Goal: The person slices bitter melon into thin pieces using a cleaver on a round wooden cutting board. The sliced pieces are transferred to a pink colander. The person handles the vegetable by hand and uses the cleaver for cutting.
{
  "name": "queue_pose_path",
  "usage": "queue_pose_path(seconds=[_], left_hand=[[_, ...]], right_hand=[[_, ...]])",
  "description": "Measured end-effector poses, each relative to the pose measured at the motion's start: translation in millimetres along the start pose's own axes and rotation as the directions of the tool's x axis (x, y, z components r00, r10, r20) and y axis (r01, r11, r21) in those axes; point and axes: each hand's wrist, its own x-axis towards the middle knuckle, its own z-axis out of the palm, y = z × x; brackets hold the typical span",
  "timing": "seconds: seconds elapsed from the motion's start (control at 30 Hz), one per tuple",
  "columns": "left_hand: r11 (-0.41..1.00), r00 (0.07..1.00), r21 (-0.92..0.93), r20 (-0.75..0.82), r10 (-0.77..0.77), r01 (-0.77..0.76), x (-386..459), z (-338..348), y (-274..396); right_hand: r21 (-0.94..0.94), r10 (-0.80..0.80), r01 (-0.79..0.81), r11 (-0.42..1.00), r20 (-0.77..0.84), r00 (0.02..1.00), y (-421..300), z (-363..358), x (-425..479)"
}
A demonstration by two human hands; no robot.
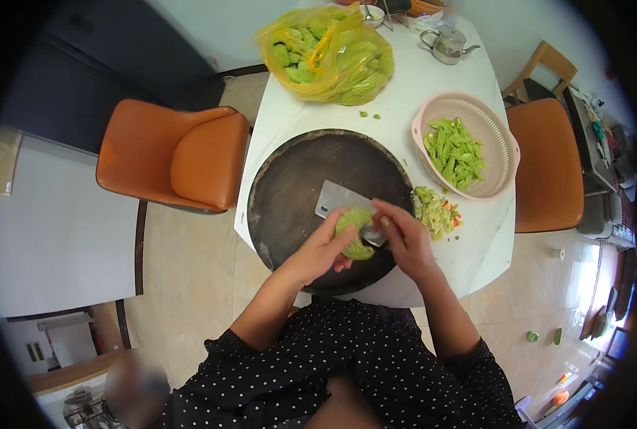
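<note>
My left hand is closed around a piece of bitter melon, above the near part of a large round dark chopping board. Just right of the melon, my right hand has bent fingers with a small pale bit at the fingertips; whether it grips that bit is unclear. A cleaver lies flat on the board under both hands, its far end partly hidden. Cut green strips fill part of a pink plastic colander. Beside the board's right edge sits a heap of pith and seeds.
A yellow plastic bag of whole bitter melons stands at the back of the white table. A metal teapot and a small bowl are farther back. Orange chairs flank the table, left and right.
</note>
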Motion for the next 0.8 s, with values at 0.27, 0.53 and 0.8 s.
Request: queue_pose_path(seconds=[0.27,0.53,0.8], left_hand=[[0.929,0.823,0.370,-0.533,0.196,0.019,12.5,-49.1,-77.3],[0.665,0.740,0.747,-0.443,0.506,-0.008,38.8,-11.6,-95.1],[0.803,0.701,0.594,-0.552,0.451,-0.049,54.1,-30.3,-119.8]], right_hand=[[-0.613,0.158,-0.020,0.790,0.172,0.972,50.5,17.3,-47.6],[-0.266,0.339,-0.360,0.894,-0.123,0.933,7.2,-13.0,-42.1],[-0.101,0.344,-0.340,0.935,0.029,0.938,-4.1,44.4,-5.1]])
